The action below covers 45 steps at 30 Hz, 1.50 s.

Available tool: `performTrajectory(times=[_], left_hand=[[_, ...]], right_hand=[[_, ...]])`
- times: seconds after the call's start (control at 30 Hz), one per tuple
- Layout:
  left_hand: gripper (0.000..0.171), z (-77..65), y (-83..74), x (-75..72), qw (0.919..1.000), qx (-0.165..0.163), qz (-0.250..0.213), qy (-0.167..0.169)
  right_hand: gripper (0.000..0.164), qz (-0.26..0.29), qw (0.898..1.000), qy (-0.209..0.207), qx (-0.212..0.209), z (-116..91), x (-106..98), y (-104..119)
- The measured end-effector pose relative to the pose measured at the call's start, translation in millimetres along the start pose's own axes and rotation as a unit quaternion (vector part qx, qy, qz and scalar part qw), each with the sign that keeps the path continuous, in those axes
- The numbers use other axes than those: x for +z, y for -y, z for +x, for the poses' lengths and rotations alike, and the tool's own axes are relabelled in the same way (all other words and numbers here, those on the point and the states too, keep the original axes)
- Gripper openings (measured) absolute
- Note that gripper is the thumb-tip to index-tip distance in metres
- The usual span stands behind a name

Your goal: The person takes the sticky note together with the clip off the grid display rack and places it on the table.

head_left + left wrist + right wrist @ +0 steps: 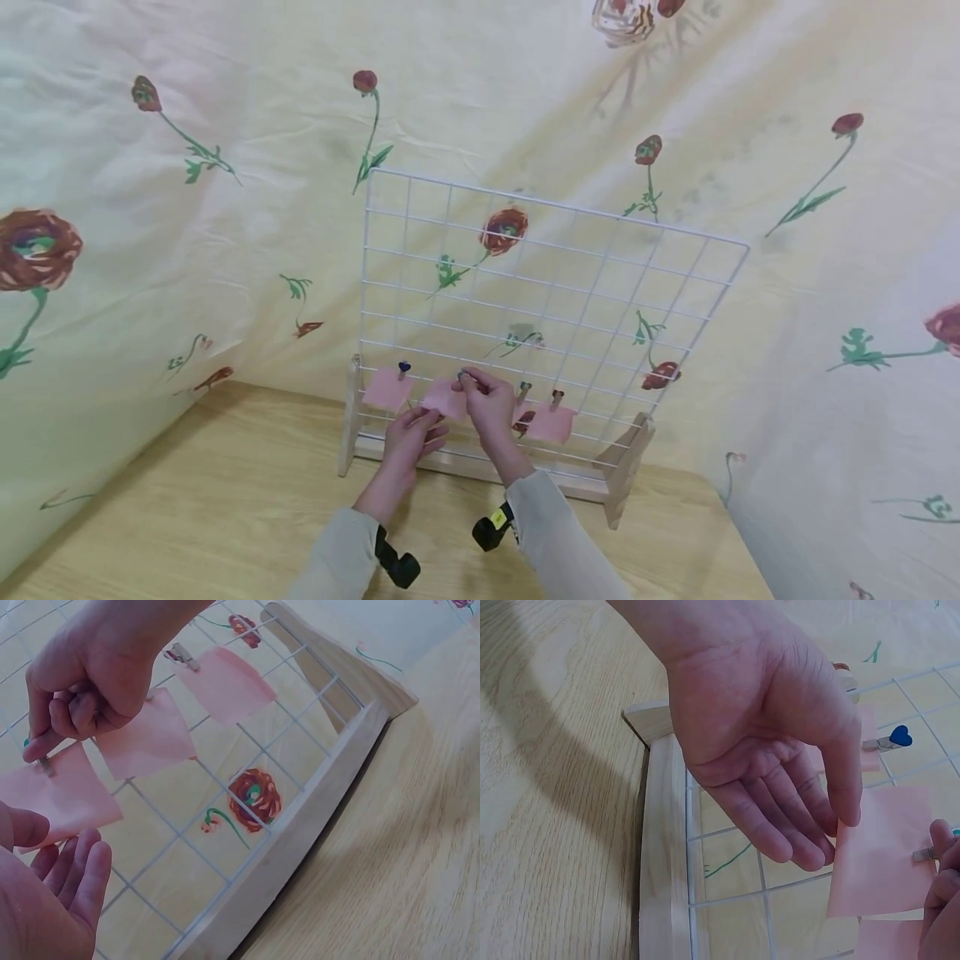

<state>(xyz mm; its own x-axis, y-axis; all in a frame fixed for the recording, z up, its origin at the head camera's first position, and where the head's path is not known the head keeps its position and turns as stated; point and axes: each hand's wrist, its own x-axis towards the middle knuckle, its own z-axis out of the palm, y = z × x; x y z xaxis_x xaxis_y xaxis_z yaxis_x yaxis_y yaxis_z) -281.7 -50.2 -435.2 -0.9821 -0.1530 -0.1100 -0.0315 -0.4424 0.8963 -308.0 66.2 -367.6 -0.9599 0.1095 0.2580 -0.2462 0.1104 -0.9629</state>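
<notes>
Left hand pinches a square pink paper; right hand pinches its green-topped wooden clip, at the white wire grid!

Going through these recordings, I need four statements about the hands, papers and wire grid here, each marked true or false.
1. The person's right hand pinches a small green-topped clip on a square pink paper. True.
2. The person's left hand grips the top edge of the white wire grid. False: it holds that paper's lower edge.
3. A dark blue heart-topped clip fastens the leftmost pink paper in the head view. True.
4. The grid lies flat. False: it stands in a pale wooden base.
</notes>
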Motion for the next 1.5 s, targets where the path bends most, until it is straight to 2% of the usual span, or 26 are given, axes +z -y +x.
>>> performTrajectory(times=[0.1,0.33,0.67,0.87,1.1,1.33,1.5], left_hand=[[0.033,-1.0,-0.3,-2.6,1.0,0.001,-0.006,-0.002],[0.04,-2.9,-2.3,-11.0,0.9999,0.004,-0.012,-0.003],[0.033,-0.7,-4.6,-27.5,0.9984,-0.009,-0.05,-0.025],[0.033,-3.9,-10.8,-34.8,0.9982,-0.003,-0.055,-0.025],[0.037,-4.0,-12.9,-42.7,0.9981,-0.014,-0.053,-0.029],[0.035,-2.6,-12.5,-51.4,0.9978,-0.018,-0.048,-0.043],[0.034,-1.6,-15.1,-55.6,0.9971,-0.017,-0.043,-0.06]], right_hand=[[0.027,0.008,1.0,0.004,0.006,-1.3,0.3,0.1],[0.03,0.02,1.0,0.005,-0.012,-4.5,1.5,2.3],[0.026,0.052,0.998,-0.026,-0.027,-9.3,10.6,5.3],[0.024,0.063,0.998,0.0,-0.024,-12.6,15.8,10.4],[0.024,0.07,0.997,0.029,-0.024,-29.5,22.6,36.7],[0.024,0.076,0.995,0.058,-0.022,-29.6,31.6,38.3],[0.029,0.056,0.995,0.087,-0.011,-28.9,39.1,40.3]])
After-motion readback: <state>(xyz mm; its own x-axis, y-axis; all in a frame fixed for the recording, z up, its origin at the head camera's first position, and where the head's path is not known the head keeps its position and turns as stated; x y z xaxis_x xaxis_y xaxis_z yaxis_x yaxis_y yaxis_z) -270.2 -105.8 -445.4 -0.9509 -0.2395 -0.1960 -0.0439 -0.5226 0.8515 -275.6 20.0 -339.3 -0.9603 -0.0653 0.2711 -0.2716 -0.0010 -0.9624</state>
